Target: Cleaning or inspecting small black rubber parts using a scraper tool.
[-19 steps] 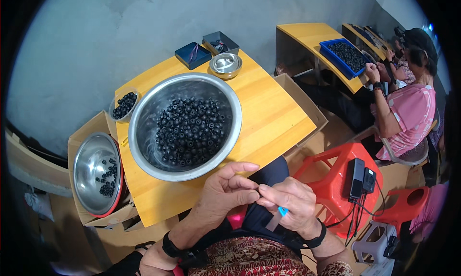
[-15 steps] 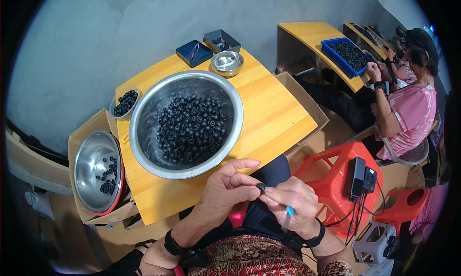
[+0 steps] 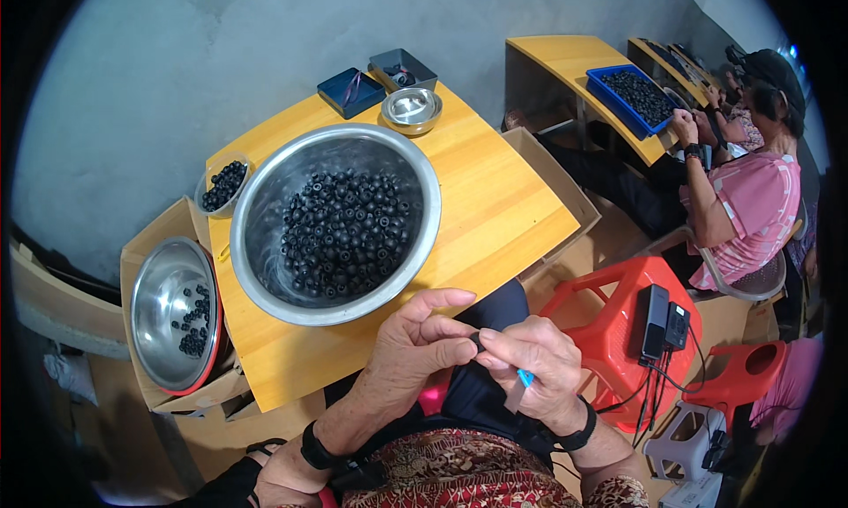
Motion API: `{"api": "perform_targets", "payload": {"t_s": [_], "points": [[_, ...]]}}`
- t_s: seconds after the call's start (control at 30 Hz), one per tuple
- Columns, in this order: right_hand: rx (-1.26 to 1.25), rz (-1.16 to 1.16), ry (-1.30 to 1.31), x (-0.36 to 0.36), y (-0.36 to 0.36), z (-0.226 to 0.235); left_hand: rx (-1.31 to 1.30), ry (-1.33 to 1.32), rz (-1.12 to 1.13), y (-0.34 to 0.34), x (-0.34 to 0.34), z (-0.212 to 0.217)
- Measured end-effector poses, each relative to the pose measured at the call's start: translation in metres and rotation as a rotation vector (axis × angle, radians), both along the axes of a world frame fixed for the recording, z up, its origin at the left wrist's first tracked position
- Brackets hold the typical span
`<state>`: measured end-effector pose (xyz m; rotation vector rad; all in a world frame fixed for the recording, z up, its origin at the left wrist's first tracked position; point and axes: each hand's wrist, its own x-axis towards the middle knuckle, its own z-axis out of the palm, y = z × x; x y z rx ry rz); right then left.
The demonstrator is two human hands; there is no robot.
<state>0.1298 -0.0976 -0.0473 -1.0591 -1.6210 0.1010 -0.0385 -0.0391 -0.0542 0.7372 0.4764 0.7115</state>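
My left hand [image 3: 422, 336] pinches a small black ring-like part [image 3: 478, 341] between thumb and fingertips, just off the near edge of the table. The thumb and forefinger of my right hand [image 3: 537, 367] close on the same part from the other side, hiding much of it. Out of my curled right hand pokes a slim tool with a blue piece [image 3: 526, 378] and a pale flat strip; its other end is hidden. Beyond my hands stands a large metal basin [image 3: 424, 243] holding a heap of black ring-like parts [image 3: 344, 230].
A clear tub [image 3: 222, 188] of black parts, a small metal bowl [image 3: 412, 107] and two dark trays [image 3: 351, 94] share the table [image 3: 495, 190]. Another metal basin [image 3: 155, 331] sits in a carton at left. Right are red stools [image 3: 609, 305] with cabled devices, and a seated person [image 3: 742, 194].
The view has shifted slightly. My right fingers have turned a little around the black part, and the blue-ended tool has tilted with them. My left hand keeps its pinch.
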Motion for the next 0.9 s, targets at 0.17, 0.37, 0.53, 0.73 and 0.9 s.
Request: {"api": "perform_targets", "payload": {"t_s": [0.17,0.37,0.53,0.73,0.9], "points": [[0.051,-0.036,-0.046,0.000,-0.002,-0.003,-0.157,-0.083,-0.001,-0.003,0.002,-0.002],[0.031,-0.017,-0.053,0.001,0.002,-0.002,-0.180,-0.063,0.009,0.000,0.001,-0.005],[-0.026,0.009,-0.028,-0.003,0.004,-0.003,-0.133,-0.013,-0.001,-0.001,0.001,-0.003],[-0.020,0.003,-0.036,-0.005,0.000,-0.005,-0.164,-0.023,-0.003,-0.004,-0.003,-0.007],[-0.034,0.043,0.023,-0.014,-0.001,-0.005,-0.197,-0.059,0.067,-0.006,-0.016,-0.002]]}}
